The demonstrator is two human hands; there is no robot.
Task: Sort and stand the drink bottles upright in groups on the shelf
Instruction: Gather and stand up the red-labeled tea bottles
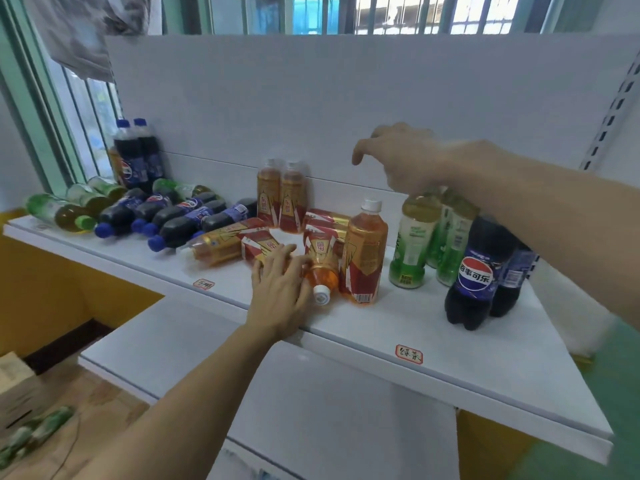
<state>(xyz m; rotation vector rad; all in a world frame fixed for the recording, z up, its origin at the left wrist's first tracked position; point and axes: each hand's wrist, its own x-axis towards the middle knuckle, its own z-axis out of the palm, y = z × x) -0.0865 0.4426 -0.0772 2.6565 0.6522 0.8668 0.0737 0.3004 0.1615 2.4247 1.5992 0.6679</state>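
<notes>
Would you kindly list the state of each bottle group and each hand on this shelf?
Cola pair by the window: upright.
Cola bottles at left: lying down.
Green tea bottles at left: lying down.
Orange tea pair at back: upright.
Orange tea bottle, white cap: upright.
Orange tea bottles at centre: lying down.
Green tea group at right: upright.
Cola bottles at right: upright.
Left hand: open, resting on a lying orange tea bottle.
Right hand: open, empty, above the green tea group.

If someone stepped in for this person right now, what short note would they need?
Left hand: open, fingers on a lying orange tea bottle.
Right hand: open, above the green tea bottles, holding nothing.
Done: standing on the shelf are two colas right, two colas back left, three orange teas and the green teas.
Left: stand the lying colas, green teas and orange teas; join each kind into one group.
</notes>
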